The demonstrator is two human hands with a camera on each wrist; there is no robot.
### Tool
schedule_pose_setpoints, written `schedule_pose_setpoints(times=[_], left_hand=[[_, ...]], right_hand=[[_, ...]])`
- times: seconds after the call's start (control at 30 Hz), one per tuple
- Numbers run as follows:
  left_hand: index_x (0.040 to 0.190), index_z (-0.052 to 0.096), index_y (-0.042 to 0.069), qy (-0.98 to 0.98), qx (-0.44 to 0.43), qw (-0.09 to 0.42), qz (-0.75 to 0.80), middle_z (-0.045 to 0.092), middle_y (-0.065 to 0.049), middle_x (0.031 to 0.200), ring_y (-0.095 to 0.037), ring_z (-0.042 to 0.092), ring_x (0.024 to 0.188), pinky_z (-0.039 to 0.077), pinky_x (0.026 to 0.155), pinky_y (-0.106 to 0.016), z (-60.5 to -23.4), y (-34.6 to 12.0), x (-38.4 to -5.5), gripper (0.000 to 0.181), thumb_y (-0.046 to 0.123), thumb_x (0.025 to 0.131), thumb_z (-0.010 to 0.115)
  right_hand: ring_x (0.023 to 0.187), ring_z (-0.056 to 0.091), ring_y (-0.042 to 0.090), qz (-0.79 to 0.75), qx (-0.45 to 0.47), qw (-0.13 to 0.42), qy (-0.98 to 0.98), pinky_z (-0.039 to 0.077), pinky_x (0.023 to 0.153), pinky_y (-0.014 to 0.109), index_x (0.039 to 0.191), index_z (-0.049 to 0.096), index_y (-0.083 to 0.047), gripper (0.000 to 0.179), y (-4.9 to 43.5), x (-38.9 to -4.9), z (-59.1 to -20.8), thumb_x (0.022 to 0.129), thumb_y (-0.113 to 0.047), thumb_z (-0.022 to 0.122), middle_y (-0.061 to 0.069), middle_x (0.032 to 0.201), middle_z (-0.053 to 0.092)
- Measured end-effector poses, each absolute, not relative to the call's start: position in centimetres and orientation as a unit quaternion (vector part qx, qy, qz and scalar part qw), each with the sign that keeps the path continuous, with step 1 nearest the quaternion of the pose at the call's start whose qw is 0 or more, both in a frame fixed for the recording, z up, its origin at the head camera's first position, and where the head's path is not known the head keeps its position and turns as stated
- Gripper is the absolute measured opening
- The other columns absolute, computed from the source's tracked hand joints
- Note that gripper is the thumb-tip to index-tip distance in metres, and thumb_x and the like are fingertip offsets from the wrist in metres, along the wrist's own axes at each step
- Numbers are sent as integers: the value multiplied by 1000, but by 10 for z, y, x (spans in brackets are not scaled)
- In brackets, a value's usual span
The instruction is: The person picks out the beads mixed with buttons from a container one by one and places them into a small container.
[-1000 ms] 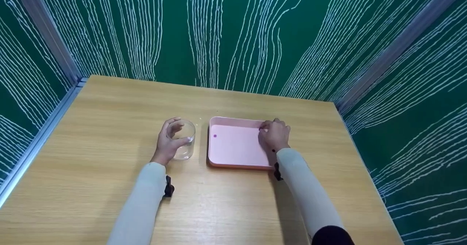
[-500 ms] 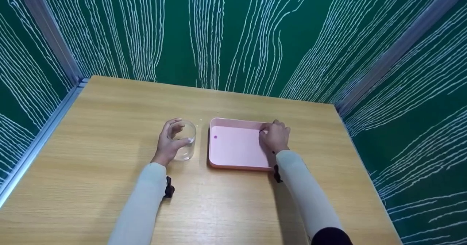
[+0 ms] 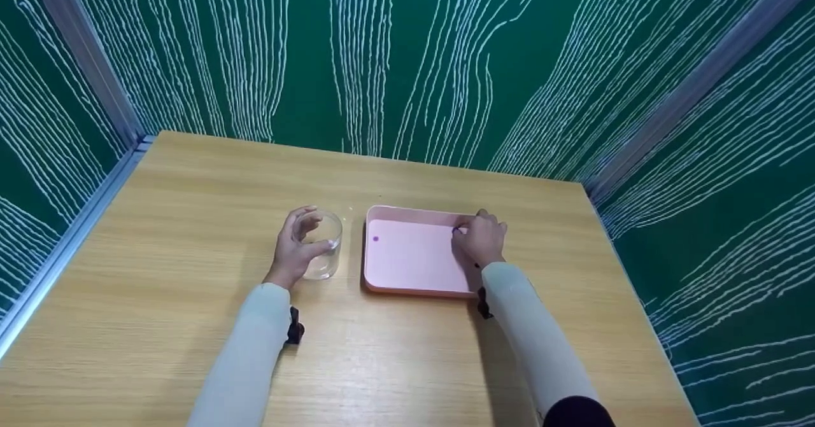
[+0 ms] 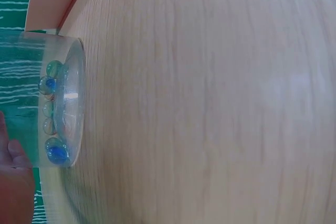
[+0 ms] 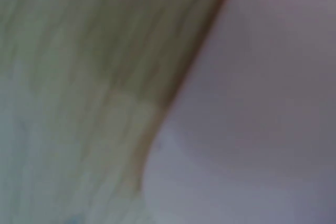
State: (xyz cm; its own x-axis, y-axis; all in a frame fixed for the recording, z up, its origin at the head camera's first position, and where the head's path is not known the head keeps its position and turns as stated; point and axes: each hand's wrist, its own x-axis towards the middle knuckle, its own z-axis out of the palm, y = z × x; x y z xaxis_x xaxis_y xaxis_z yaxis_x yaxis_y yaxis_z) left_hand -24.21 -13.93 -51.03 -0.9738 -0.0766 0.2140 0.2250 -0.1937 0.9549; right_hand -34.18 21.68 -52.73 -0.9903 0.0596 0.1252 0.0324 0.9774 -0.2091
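My left hand [image 3: 295, 249] grips a clear drinking glass [image 3: 325, 263] from its left side, thumb across the front. Several glass marbles [image 4: 56, 153], some with blue in them, lie in its bottom in the left wrist view. To the right is a shallow pink tray [image 3: 411, 255]. My right hand [image 3: 482, 239] reaches over the tray's right end with curled fingers, pinching a small dark purple ball [image 3: 456, 230] at the fingertips. Another small purple ball [image 3: 375, 238] sits at the tray's left end. A dark dot [image 3: 477, 265] shows beside the right wrist.
Both things stand on a light wooden table [image 3: 191, 223], with a narrow gap between glass and tray. Green walls [image 3: 305, 64] with white streaks rise behind and at the sides. The blurred right wrist view has only the tray's edge [image 5: 168, 119] and wood.
The view has shifted very slightly. Purple now shows more clearly at the right fingertips. The left hand and the glass stay in place.
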Motion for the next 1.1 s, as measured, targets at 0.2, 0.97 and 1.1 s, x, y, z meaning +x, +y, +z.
schedule_pose_setpoints(times=[0.2, 0.97, 1.1], left_hand=[[122, 38, -1, -633, -68, 99, -765, 48, -25, 118, -41, 38, 114, 21, 100, -53, -503, -139, -237, 67, -8, 64, 69], [122, 41, 12, -654, -62, 94, -748, 52, -11, 116, -36, 39, 116, 19, 101, -51, -523, -143, -248, 67, 5, 64, 74], [121, 42, 16, -659, -59, 97, -743, 53, -7, 115, -34, 39, 116, 20, 101, -50, -525, -143, -249, 67, 10, 64, 75]], right_hand=[[80, 42, 19, 135, -22, 67, -988, 25, 73, 38, 86, 68, -28, 13, 214, -340, -527, 73, -28, 66, -3, 82, 46], [87, 35, 17, 214, -44, 41, -975, 28, 71, 34, 89, 65, -36, 15, 189, -325, -517, 74, -39, 65, -8, 83, 42], [89, 35, 16, 221, -43, 42, -973, 30, 72, 34, 88, 65, -36, 14, 186, -324, -516, 74, -39, 66, -9, 85, 42]])
